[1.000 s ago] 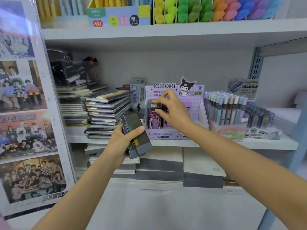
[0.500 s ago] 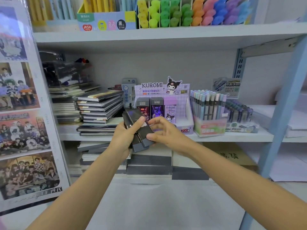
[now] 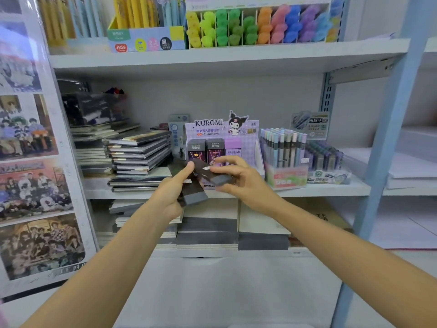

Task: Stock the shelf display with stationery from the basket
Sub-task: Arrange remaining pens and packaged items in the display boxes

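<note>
My left hand (image 3: 173,194) grips a small stack of dark flat packs (image 3: 192,196) in front of the middle shelf, thumb laid across the top. My right hand (image 3: 238,178) pinches one dark pack with a grey end (image 3: 216,177), drawn off the stack towards the right. Just behind both hands stands the purple Kuromi display box (image 3: 250,147) on the shelf, with three packs (image 3: 214,150) upright in its left side and room on its right. No basket shows in this view.
Stacked dark notebooks (image 3: 139,157) sit left of the display box. A box of pastel pens (image 3: 282,150) and darker pens (image 3: 324,157) stand to its right. Highlighters (image 3: 257,26) fill the shelf above. A blue upright post (image 3: 387,147) rises at right; a photo poster (image 3: 30,162) hangs at left.
My right hand left the display box, came down to the stack in my left hand and has pulled one pack off to the right. The view shifted slightly left.
</note>
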The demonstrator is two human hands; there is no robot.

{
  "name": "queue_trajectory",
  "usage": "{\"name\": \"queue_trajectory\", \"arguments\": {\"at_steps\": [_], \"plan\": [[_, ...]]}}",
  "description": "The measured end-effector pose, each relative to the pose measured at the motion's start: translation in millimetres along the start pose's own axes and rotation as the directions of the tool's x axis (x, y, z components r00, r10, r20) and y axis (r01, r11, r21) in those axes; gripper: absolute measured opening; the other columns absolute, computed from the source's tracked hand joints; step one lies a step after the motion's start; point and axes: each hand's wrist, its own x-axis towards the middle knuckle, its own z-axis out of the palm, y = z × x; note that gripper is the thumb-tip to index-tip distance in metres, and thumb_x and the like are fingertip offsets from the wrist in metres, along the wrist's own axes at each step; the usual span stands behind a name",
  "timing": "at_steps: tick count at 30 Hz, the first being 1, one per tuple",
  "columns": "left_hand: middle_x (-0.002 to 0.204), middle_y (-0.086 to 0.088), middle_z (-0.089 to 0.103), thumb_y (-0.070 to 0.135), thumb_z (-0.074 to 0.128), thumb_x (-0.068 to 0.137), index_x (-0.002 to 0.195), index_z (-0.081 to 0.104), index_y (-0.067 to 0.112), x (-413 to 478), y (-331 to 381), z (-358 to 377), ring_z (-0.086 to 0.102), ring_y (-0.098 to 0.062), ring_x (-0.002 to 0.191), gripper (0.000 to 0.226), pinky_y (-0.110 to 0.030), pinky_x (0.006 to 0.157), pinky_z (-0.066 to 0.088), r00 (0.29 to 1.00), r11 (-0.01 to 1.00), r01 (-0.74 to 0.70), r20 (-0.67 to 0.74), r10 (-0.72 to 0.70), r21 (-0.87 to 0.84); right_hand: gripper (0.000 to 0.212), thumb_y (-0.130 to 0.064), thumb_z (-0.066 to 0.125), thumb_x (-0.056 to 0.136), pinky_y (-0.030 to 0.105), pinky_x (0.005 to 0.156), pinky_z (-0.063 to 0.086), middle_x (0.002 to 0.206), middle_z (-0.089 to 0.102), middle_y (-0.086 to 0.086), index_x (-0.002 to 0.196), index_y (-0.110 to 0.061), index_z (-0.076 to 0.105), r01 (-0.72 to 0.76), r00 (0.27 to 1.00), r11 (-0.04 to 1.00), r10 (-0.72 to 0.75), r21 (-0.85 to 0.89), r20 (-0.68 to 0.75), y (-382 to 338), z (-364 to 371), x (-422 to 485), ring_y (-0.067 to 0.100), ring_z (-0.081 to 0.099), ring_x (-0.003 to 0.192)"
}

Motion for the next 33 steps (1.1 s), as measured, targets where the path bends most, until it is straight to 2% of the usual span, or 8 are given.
{"name": "queue_trajectory", "arguments": {"at_steps": [6, 11, 15, 18, 22, 25, 29, 33], "plan": [[0.08, -0.012, 0.067, 0.019, 0.055, 0.094, 0.097, 0.059, 0.006, -5, 8, -6, 0.064, -0.021, 0.067, 0.014, -0.032, 0.06, 0.058, 0.993, 0.99, 0.119, 0.03, -0.117, -0.075, 0.013, -0.011, 0.062, 0.093, 0.022, 0.06, 0.051, 0.075, 0.064, 0.002, 0.105, -0.008, 0.067, -0.07, 0.941, 0.997, 0.074, 0.025, -0.329, 0, -16, 26, 0.006, 0.057, 0.059], [0.096, -0.015, 0.063, 0.004, 0.041, 0.088, 0.113, 0.051, -0.002, -6, 14, -18, 0.062, -0.025, 0.081, 0.027, -0.041, 0.077, 0.053, 0.995, 0.995, 0.088, 0.047, -0.086, -0.054, 0.018, -0.014, 0.061, 0.094, 0.014, 0.056, 0.051, 0.075, 0.065, -0.002, 0.108, -0.003, 0.065, -0.123, 0.92, 0.986, 0.07, -0.114, -0.385, 5, -32, 50, -0.003, 0.06, 0.056], [0.106, -0.02, 0.068, 0.006, 0.058, 0.092, 0.111, 0.059, 0.0, -1, 12, -27, 0.065, -0.032, 0.09, 0.021, -0.05, 0.085, 0.052, 1.0, 0.994, 0.017, 0.018, -0.019, 0.106, 0.016, -0.02, 0.062, 0.093, 0.033, 0.07, 0.057, 0.089, 0.067, 0.001, 0.109, -0.015, 0.063, -0.17, 0.942, 0.94, 0.068, -0.295, -0.328, 12, -40, 63, 0.015, 0.066, 0.074], [0.089, -0.013, 0.074, 0.013, 0.074, 0.083, 0.097, 0.065, 0.008, 4, 8, -32, 0.069, -0.029, 0.08, 0.018, -0.047, 0.078, 0.056, 0.999, 0.985, -0.028, -0.023, 0.032, 0.169, 0.017, -0.021, 0.063, 0.093, 0.031, 0.069, 0.055, 0.086, 0.067, 0.0, 0.108, -0.013, 0.065, -0.155, 0.958, 0.911, 0.044, -0.383, -0.283, 14, -38, 69, 0.017, 0.065, 0.075], [0.09, -0.009, 0.076, 0.018, 0.08, 0.076, 0.1, 0.065, 0.013, 9, 4, -36, 0.07, -0.027, 0.083, 0.029, -0.043, 0.075, 0.059, 0.995, 0.976, -0.074, -0.048, 0.085, 0.203, 0.013, -0.02, 0.061, 0.095, 0.01, 0.054, 0.04, 0.073, 0.059, -0.006, 0.1, -0.008, 0.063, -0.116, 0.977, 0.874, 0.016, -0.472, -0.211, 15, -34, 76, 0.005, 0.054, 0.062], [0.098, -0.011, 0.075, 0.018, 0.081, 0.075, 0.106, 0.066, 0.013, 11, 4, -38, 0.07, -0.03, 0.091, 0.035, -0.05, 0.085, 0.057, 0.992, 0.974, -0.104, -0.046, 0.115, 0.2, 0.017, -0.022, 0.06, 0.095, 0.017, 0.058, 0.041, 0.082, 0.063, 0.004, 0.098, -0.006, 0.062, -0.115, 0.993, 0.824, 0.078, -0.555, -0.091, 9, -40, 84, 0.016, 0.057, 0.069], [0.083, -0.005, 0.077, 0.017, 0.081, 0.074, 0.098, 0.068, 0.015, 15, 5, -40, 0.073, -0.02, 0.071, 0.029, -0.038, 0.072, 0.059, 0.986, 0.971, -0.147, -0.046, 0.158, 0.187, 0.018, -0.025, 0.06, 0.095, 0.02, 0.058, 0.038, 0.086, 0.062, 0.003, 0.102, -0.009, 0.062, -0.093, 0.989, 0.762, 0.146, -0.641, 0.031, 2, -43, 99, 0.012, 0.053, 0.069], [0.079, -0.002, 0.077, 0.015, 0.081, 0.074, 0.093, 0.068, 0.017, 17, 4, -41, 0.073, -0.016, 0.066, 0.023, -0.032, 0.061, 0.06, 0.982, 0.969, -0.175, -0.039, 0.184, 0.172, 0.027, -0.02, 0.066, 0.091, 0.021, 0.06, 0.043, 0.085, 0.061, 0.0, 0.113, -0.018, 0.051, -0.061, 0.998, 0.804, 0.047, -0.592, -0.04, 10, -30, 102, 0.009, 0.054, 0.065]]}}
